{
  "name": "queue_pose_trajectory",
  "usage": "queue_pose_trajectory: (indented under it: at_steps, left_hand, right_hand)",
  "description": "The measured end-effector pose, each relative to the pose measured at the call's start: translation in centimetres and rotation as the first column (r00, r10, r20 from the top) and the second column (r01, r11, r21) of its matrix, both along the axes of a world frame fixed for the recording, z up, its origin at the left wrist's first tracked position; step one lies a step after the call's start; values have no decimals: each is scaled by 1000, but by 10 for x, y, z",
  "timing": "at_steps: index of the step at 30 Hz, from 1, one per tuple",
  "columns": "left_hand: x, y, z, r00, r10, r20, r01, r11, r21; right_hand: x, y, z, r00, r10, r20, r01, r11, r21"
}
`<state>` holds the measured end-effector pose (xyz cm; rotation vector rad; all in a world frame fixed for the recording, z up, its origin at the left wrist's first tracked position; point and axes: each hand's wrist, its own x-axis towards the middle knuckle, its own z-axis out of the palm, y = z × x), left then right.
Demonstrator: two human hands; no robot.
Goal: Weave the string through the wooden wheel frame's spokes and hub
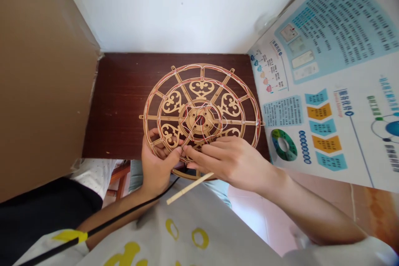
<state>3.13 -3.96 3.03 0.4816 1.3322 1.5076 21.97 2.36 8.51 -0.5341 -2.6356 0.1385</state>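
Note:
A round golden lattice frame point(230, 122) with spokes, concentric rings and heart-shaped scrollwork lies face up at the table's front edge, its near rim overhanging. Thin red and white wires point(204, 126) run along the rings and gather loosely around the hub. My left hand point(158, 164) is closed on the frame's lower-left part, fingers beneath it and thumb on top. Close to that thumb, my right hand point(229, 158) bends over the near side of the frame, its fingertips at the wires. A pale, thin wooden stick point(188, 189) sticks out from under the right hand's fingers.
The dark brown table point(120, 104) stands against a white panel point(187, 8). Brown cardboard point(43, 66) rises on the left, a printed poster board point(327, 83) on the right. A black cable point(124, 215) crosses my left forearm. Another person's dark clothing point(56, 203) shows at lower left.

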Motion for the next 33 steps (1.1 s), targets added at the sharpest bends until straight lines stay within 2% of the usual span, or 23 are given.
queue_pose_trajectory:
  at_steps: [12, 33]
  left_hand:
    - [0, -3, 2, 999, -35, -39, 37, 998, 44]
    - [-1, -1, 5, 994, -107, -7, 107, 990, 89]
  right_hand:
    - [-1, -1, 4, 999, 25, 20, -24, 999, -40]
    - [-1, -1, 4, 1000, 16, 12, -16, 1000, -26]
